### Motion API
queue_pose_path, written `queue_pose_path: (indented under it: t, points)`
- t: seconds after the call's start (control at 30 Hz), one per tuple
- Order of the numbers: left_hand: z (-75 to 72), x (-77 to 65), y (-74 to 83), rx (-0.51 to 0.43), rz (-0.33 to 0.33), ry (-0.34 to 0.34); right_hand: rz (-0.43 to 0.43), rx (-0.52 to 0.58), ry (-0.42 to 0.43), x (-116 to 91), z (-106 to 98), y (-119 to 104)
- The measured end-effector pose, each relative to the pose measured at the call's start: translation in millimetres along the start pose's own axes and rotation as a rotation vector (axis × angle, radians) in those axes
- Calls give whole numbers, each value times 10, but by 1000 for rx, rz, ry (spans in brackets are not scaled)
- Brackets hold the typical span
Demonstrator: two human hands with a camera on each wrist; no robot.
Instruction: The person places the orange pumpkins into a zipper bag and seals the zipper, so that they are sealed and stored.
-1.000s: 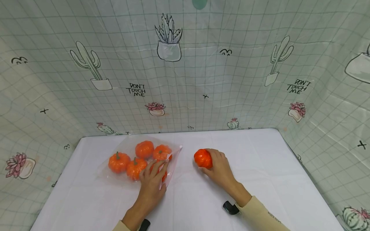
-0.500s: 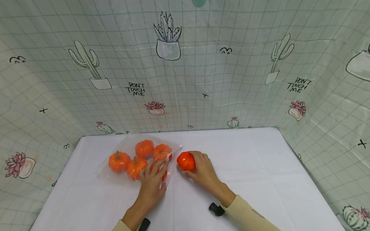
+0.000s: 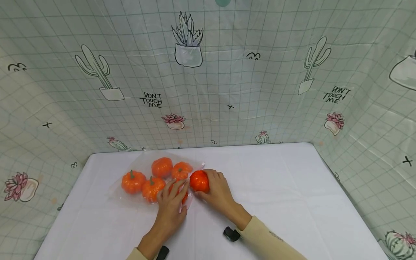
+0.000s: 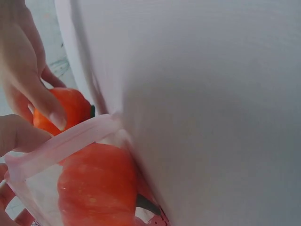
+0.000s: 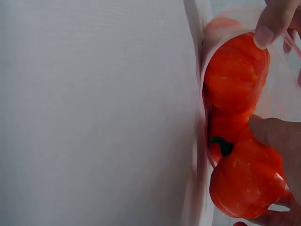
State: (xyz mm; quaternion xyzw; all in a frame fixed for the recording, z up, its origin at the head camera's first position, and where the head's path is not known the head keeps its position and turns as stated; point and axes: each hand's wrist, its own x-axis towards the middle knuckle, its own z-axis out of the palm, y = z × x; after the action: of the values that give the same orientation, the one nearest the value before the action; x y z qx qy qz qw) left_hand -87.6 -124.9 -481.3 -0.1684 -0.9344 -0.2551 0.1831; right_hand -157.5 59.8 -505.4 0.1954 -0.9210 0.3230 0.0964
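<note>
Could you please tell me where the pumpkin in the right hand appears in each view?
Head: pumpkin below centre, in the right hand.
Left wrist: pumpkin at left, above the pink bag rim.
Right wrist: pumpkin at lower right.
Shared landmark: the pink bag rim.

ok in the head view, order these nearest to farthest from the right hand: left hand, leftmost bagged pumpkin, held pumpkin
1. Held pumpkin: in the right hand
2. Left hand: leftward, touching the bag
3. Leftmost bagged pumpkin: inside, at its left end

Bag (image 3: pixel 143 163) on table (image 3: pixel 276 180) (left half), pumpkins (image 3: pixel 132 182) inside, lone pumpkin (image 3: pixel 199 181) at mouth.
</note>
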Motion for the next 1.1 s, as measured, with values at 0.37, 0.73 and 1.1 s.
queue_pose_path:
  t: [0.37,0.73,1.1]
  points:
    - [38,-7,-6,1,22,36,40,-70,75,100,175,-154]
    - [28,-8,-14,5,28,37,13,-51,54,59,216,-140]
    - [26,3,-17,5,6,12,76,-53,27,-61,82,-65]
